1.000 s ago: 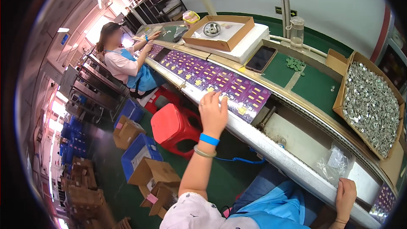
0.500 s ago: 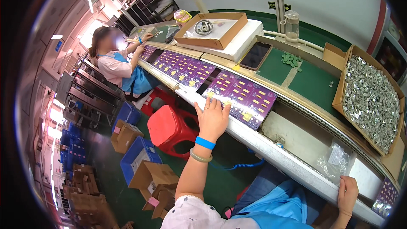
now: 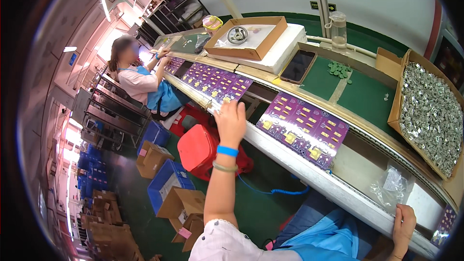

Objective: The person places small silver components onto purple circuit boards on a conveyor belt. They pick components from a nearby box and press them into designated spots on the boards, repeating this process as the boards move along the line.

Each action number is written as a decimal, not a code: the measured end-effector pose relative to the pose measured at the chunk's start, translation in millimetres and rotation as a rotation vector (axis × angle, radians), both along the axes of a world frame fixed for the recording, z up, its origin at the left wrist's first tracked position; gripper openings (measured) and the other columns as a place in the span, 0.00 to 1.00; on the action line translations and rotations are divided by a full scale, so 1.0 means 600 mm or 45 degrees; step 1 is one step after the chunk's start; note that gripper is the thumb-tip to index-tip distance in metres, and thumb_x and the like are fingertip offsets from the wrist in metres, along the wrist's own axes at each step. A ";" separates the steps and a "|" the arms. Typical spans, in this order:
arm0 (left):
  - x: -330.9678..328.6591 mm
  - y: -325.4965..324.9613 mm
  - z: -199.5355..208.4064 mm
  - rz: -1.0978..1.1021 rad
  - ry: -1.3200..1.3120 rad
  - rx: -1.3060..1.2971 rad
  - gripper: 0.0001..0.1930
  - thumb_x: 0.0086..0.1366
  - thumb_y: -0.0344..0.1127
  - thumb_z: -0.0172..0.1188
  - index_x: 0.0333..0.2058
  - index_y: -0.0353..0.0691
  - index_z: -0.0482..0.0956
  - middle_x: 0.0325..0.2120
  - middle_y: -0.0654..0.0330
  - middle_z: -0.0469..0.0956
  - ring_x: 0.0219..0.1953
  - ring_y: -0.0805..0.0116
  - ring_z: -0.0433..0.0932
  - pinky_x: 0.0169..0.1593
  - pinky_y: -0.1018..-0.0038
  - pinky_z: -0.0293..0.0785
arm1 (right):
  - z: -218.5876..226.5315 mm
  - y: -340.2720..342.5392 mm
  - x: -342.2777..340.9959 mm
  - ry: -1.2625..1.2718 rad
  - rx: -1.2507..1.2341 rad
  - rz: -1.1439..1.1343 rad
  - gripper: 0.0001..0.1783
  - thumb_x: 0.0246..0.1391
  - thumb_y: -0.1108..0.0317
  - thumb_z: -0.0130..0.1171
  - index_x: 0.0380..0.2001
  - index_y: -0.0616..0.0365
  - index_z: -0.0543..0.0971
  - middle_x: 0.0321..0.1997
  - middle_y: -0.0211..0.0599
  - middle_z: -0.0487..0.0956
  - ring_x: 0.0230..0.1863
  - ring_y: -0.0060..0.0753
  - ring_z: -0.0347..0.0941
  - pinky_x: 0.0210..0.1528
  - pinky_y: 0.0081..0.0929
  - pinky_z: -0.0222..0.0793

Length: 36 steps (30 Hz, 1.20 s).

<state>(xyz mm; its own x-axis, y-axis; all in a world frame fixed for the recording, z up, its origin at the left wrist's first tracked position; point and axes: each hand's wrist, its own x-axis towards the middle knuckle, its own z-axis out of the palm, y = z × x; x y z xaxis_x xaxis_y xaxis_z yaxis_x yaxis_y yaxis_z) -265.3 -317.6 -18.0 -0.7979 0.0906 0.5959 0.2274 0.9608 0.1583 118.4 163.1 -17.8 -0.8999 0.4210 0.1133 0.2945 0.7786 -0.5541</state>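
My left hand (image 3: 231,123) reaches forward over the pale rail (image 3: 285,162), fingers extended, with a blue band round the wrist. Its fingertips are at the near right corner of a purple circuit board panel (image 3: 212,81); whether they press on it I cannot tell. To the right of this hand, apart from it, another purple circuit board panel (image 3: 309,123) lies across the track, carrying rows of small yellowish parts. My right hand (image 3: 404,224) rests at the rail's edge on the right, its fingers loosely bent beside a clear plastic bag (image 3: 392,186). Nothing shows in its grasp.
A cardboard box of small metal parts (image 3: 430,111) stands at right. Beyond the track are green discs (image 3: 340,70), a phone (image 3: 298,66), a bottle (image 3: 338,31) and a cardboard tray (image 3: 261,43). A co-worker (image 3: 140,75) works farther left. A red stool (image 3: 197,147) stands below.
The nearer circuit board panel has slid right along the track, widening the gap to the farther panel. My left hand has left it and moved left to the farther panel's corner.
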 end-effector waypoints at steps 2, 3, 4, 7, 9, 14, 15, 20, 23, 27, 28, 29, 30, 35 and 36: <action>-0.046 -0.037 -0.020 0.264 -0.251 -0.068 0.30 0.75 0.54 0.44 0.53 0.29 0.75 0.57 0.41 0.74 0.67 0.40 0.63 0.66 0.30 0.47 | 0.007 -0.002 -0.004 -0.047 -0.030 -0.012 0.10 0.60 0.73 0.55 0.38 0.68 0.81 0.38 0.51 0.80 0.40 0.51 0.76 0.47 0.38 0.70; -0.066 -0.052 -0.030 0.344 -0.341 -0.118 0.32 0.75 0.56 0.42 0.55 0.28 0.74 0.60 0.40 0.72 0.69 0.40 0.60 0.67 0.30 0.45 | 0.008 -0.003 -0.005 -0.040 -0.029 -0.009 0.10 0.60 0.73 0.55 0.38 0.68 0.81 0.38 0.51 0.80 0.40 0.51 0.76 0.47 0.38 0.70; -0.078 -0.057 -0.029 0.420 -0.434 -0.168 0.35 0.75 0.58 0.40 0.56 0.26 0.74 0.62 0.39 0.70 0.71 0.40 0.57 0.68 0.29 0.42 | 0.008 -0.003 -0.005 -0.036 -0.028 -0.010 0.10 0.60 0.73 0.55 0.38 0.69 0.81 0.38 0.51 0.80 0.41 0.50 0.77 0.47 0.38 0.70; -0.087 -0.057 -0.033 0.359 -0.584 -0.195 0.40 0.75 0.62 0.35 0.57 0.23 0.73 0.64 0.39 0.68 0.73 0.42 0.54 0.69 0.30 0.37 | 0.011 -0.005 -0.005 -0.038 -0.044 -0.027 0.10 0.61 0.73 0.55 0.38 0.68 0.81 0.38 0.51 0.80 0.41 0.51 0.77 0.47 0.38 0.71; -0.080 -0.046 -0.032 0.319 -0.565 -0.249 0.40 0.75 0.62 0.35 0.55 0.23 0.75 0.62 0.39 0.70 0.72 0.42 0.56 0.69 0.30 0.37 | 0.014 -0.008 -0.006 -0.034 -0.052 -0.034 0.09 0.60 0.73 0.55 0.38 0.68 0.81 0.38 0.51 0.80 0.41 0.51 0.77 0.47 0.38 0.71; -0.029 0.001 -0.016 0.210 -0.549 -0.329 0.40 0.75 0.61 0.35 0.50 0.23 0.79 0.58 0.40 0.75 0.70 0.41 0.60 0.68 0.28 0.38 | 0.010 -0.005 -0.007 -0.004 -0.032 -0.015 0.09 0.60 0.73 0.55 0.37 0.67 0.81 0.38 0.51 0.81 0.41 0.52 0.77 0.47 0.39 0.71; -0.017 0.009 -0.012 0.185 -0.557 -0.322 0.39 0.75 0.60 0.36 0.51 0.24 0.79 0.58 0.39 0.74 0.69 0.41 0.61 0.68 0.28 0.38 | 0.011 -0.005 -0.007 0.006 -0.038 -0.013 0.09 0.60 0.73 0.55 0.37 0.67 0.81 0.38 0.51 0.81 0.41 0.52 0.77 0.47 0.39 0.71; 0.036 0.031 -0.020 0.063 -0.512 -0.361 0.35 0.75 0.57 0.39 0.52 0.25 0.79 0.58 0.40 0.74 0.69 0.43 0.63 0.68 0.28 0.38 | 0.018 -0.010 -0.010 0.059 -0.015 0.020 0.08 0.59 0.72 0.56 0.37 0.66 0.82 0.37 0.51 0.81 0.40 0.52 0.77 0.46 0.40 0.71; 0.059 0.055 -0.017 0.024 -0.511 -0.362 0.33 0.74 0.56 0.42 0.51 0.26 0.79 0.57 0.41 0.76 0.68 0.44 0.65 0.68 0.29 0.38 | 0.020 -0.011 -0.009 0.056 -0.044 0.010 0.08 0.59 0.72 0.57 0.36 0.66 0.82 0.36 0.51 0.81 0.40 0.53 0.77 0.45 0.40 0.72; 0.085 0.064 -0.016 -0.034 -0.470 -0.361 0.31 0.74 0.54 0.44 0.49 0.27 0.79 0.55 0.41 0.77 0.66 0.44 0.68 0.68 0.29 0.39 | 0.018 -0.011 -0.006 0.103 -0.037 0.038 0.08 0.57 0.72 0.59 0.36 0.65 0.82 0.35 0.49 0.82 0.39 0.53 0.77 0.45 0.41 0.72; 0.093 0.072 -0.015 -0.034 -0.457 -0.347 0.30 0.74 0.54 0.44 0.49 0.27 0.79 0.55 0.41 0.77 0.65 0.44 0.68 0.68 0.29 0.40 | 0.020 -0.012 -0.006 0.112 -0.027 0.042 0.08 0.57 0.72 0.60 0.36 0.65 0.83 0.35 0.49 0.82 0.39 0.53 0.77 0.44 0.41 0.72; 0.100 0.077 -0.015 -0.071 -0.452 -0.366 0.30 0.74 0.53 0.45 0.49 0.28 0.79 0.55 0.41 0.77 0.65 0.45 0.68 0.69 0.30 0.41 | 0.022 -0.012 -0.006 0.121 -0.018 0.044 0.08 0.57 0.72 0.60 0.36 0.65 0.83 0.35 0.48 0.82 0.38 0.53 0.77 0.44 0.42 0.72; 0.111 0.079 -0.013 -0.104 -0.448 -0.389 0.29 0.74 0.53 0.45 0.49 0.28 0.79 0.55 0.41 0.77 0.65 0.45 0.68 0.69 0.30 0.41 | 0.023 -0.014 -0.007 0.158 -0.011 0.046 0.08 0.56 0.72 0.60 0.36 0.64 0.83 0.35 0.48 0.82 0.38 0.53 0.77 0.44 0.42 0.72; 0.178 0.164 0.022 -0.259 -0.563 -0.349 0.27 0.74 0.51 0.45 0.48 0.29 0.79 0.54 0.42 0.78 0.63 0.45 0.70 0.70 0.36 0.45 | 0.021 -0.006 0.002 0.296 0.049 0.035 0.07 0.55 0.72 0.62 0.35 0.63 0.83 0.35 0.46 0.83 0.38 0.51 0.78 0.43 0.41 0.72; 0.194 0.181 0.027 -0.304 -0.571 -0.364 0.26 0.74 0.50 0.45 0.48 0.29 0.79 0.52 0.41 0.78 0.62 0.44 0.71 0.69 0.36 0.48 | 0.023 -0.003 0.003 0.320 0.062 0.043 0.07 0.54 0.73 0.62 0.35 0.63 0.83 0.35 0.45 0.83 0.38 0.51 0.78 0.43 0.41 0.73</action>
<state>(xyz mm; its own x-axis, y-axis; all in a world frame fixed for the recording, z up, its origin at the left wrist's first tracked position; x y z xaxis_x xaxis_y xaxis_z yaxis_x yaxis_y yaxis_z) -149.1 -209.3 -1.6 -0.9044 0.4064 0.1300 0.4134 0.9101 0.0306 120.2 161.1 -4.2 -0.8543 0.3800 0.3546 0.1258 0.8132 -0.5682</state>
